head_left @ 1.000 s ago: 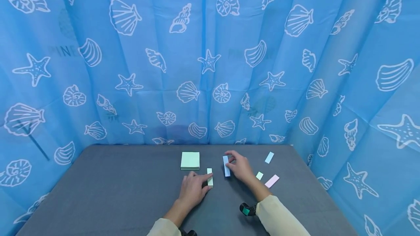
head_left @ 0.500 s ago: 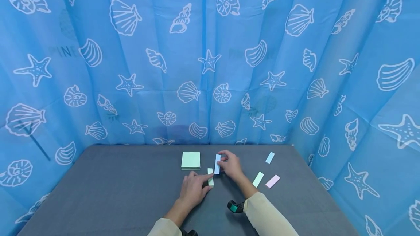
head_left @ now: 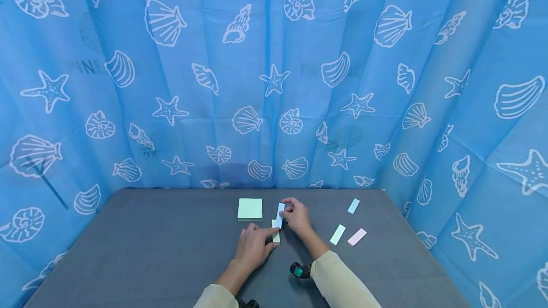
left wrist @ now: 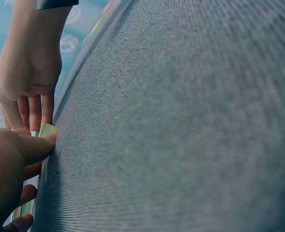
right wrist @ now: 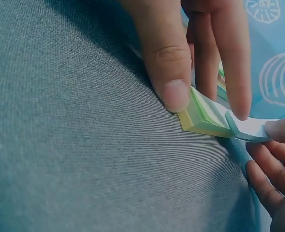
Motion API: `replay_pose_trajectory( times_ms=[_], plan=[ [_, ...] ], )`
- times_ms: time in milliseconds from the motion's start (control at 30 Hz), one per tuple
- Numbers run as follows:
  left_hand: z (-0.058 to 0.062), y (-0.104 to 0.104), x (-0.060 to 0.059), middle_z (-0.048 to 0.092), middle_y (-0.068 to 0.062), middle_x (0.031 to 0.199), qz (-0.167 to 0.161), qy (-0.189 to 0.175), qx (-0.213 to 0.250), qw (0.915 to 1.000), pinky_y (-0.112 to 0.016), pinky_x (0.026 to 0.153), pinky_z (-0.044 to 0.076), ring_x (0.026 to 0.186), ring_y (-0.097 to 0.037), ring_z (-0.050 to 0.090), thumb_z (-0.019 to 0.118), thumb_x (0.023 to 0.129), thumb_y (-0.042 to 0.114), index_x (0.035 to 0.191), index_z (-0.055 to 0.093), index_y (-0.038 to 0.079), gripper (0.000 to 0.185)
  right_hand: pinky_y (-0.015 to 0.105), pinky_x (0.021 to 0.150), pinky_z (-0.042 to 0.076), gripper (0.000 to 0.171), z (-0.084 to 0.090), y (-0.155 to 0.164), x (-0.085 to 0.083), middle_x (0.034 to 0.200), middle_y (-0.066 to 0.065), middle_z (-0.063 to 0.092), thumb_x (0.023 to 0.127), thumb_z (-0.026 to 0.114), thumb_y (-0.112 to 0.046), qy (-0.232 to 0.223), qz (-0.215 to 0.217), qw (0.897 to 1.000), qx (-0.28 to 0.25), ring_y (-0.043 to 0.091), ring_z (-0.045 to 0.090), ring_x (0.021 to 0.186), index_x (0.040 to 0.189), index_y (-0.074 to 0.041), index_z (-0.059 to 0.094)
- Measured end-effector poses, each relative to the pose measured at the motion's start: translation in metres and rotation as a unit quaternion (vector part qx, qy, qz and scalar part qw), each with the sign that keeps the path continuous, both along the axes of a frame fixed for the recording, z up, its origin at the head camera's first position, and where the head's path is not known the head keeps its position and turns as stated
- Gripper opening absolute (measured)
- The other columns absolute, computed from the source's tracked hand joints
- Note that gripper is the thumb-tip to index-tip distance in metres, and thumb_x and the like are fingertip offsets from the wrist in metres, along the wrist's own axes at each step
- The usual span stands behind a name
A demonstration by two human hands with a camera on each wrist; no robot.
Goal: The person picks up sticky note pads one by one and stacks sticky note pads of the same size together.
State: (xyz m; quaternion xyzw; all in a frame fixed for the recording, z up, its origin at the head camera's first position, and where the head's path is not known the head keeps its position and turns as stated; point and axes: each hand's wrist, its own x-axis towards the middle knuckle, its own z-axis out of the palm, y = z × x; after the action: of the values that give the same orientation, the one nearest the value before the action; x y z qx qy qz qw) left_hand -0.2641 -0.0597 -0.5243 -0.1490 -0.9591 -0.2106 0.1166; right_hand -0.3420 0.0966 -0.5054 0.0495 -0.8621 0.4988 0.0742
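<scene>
My left hand (head_left: 257, 244) rests on the grey table (head_left: 150, 246) and holds a narrow green stack of sticky strips (head_left: 276, 236) between thumb and fingers. In the right wrist view the left thumb (right wrist: 169, 77) presses the stack's (right wrist: 205, 118) near side. My right hand (head_left: 294, 214) pinches a pale blue strip (head_left: 279, 215), whose lower end lies over the stack's far end. Up close, the blue strip (right wrist: 251, 129) curves up off the stack's top to the right fingertips (right wrist: 280, 130). The left wrist view shows my thumb (left wrist: 36, 147) on the stack's corner (left wrist: 48, 129).
A square green note pad (head_left: 250, 209) lies just left of the hands. Loose strips lie to the right: blue (head_left: 353, 206), green (head_left: 337, 234) and pink (head_left: 357, 236). A blue shell-print curtain (head_left: 274, 84) walls in the table on three sides.
My right hand has carried the blue strip leftward, from apart on the table to over the narrow stack. The green loose strip is uncovered. The left hand has stayed put.
</scene>
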Motion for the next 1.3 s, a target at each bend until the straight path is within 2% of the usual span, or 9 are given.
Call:
replay_pose_trajectory(
  times_ms=[300, 567, 800, 967, 1300],
  plan=[
    [0.001, 0.0, 0.0, 0.07, 0.007, 0.1, -0.001, 0.003, -0.005, 1.0, -0.033, 0.063, 0.031, 0.076, -0.013, 0.043, 0.078, 0.082, 0.036, 0.124, 0.069, 0.033, 0.043, 0.033, 0.059, 0.048, 0.022, -0.003, -0.003, 0.001, 0.074, 0.003, 0.064, 0.084, 0.073, 0.0, 0.003, 0.013, 1.0, 0.007, 0.016, 0.057, 0.066, 0.105, -0.003, 0.067],
    [0.001, 0.0, -0.001, 0.07, 0.008, 0.105, 0.001, -0.005, -0.008, 1.0, -0.033, 0.064, 0.031, 0.077, -0.014, 0.044, 0.078, 0.081, 0.035, 0.122, 0.07, 0.033, 0.041, 0.035, 0.064, 0.046, 0.017, -0.006, -0.003, 0.003, 0.074, 0.001, 0.059, 0.084, 0.073, -0.001, 0.009, 0.036, 0.998, 0.048, 0.017, 0.054, 0.068, 0.1, -0.005, 0.067],
    [-0.001, -0.001, 0.0, 0.07, 0.008, 0.109, -0.003, 0.005, -0.005, 1.0, -0.033, 0.065, 0.031, 0.079, -0.014, 0.045, 0.078, 0.082, 0.035, 0.121, 0.07, 0.032, 0.04, 0.037, 0.07, 0.048, 0.017, -0.002, -0.002, 0.005, 0.079, 0.0, 0.061, 0.085, 0.073, -0.003, -0.005, 0.07, 0.995, 0.076, 0.016, 0.056, 0.074, 0.102, -0.005, 0.069],
    [-0.001, -0.001, 0.0, 0.07, 0.009, 0.109, -0.008, 0.011, -0.005, 0.9999, -0.032, 0.064, 0.031, 0.077, -0.013, 0.043, 0.078, 0.082, 0.035, 0.12, 0.071, 0.031, 0.038, 0.034, 0.068, 0.048, 0.017, 0.001, 0.0, 0.005, 0.082, 0.002, 0.062, 0.086, 0.072, -0.003, -0.027, 0.102, 0.99, 0.093, 0.016, 0.056, 0.074, 0.103, -0.003, 0.07],
    [0.001, 0.0, 0.0, 0.07, 0.008, 0.109, -0.003, 0.001, -0.012, 0.9999, -0.032, 0.065, 0.032, 0.08, -0.014, 0.045, 0.077, 0.083, 0.036, 0.121, 0.07, 0.033, 0.039, 0.029, 0.061, 0.046, 0.022, 0.007, 0.006, 0.002, 0.08, 0.002, 0.062, 0.087, 0.071, -0.006, -0.069, 0.154, 0.981, 0.099, 0.014, 0.055, 0.069, 0.108, 0.001, 0.07]
  ],
)
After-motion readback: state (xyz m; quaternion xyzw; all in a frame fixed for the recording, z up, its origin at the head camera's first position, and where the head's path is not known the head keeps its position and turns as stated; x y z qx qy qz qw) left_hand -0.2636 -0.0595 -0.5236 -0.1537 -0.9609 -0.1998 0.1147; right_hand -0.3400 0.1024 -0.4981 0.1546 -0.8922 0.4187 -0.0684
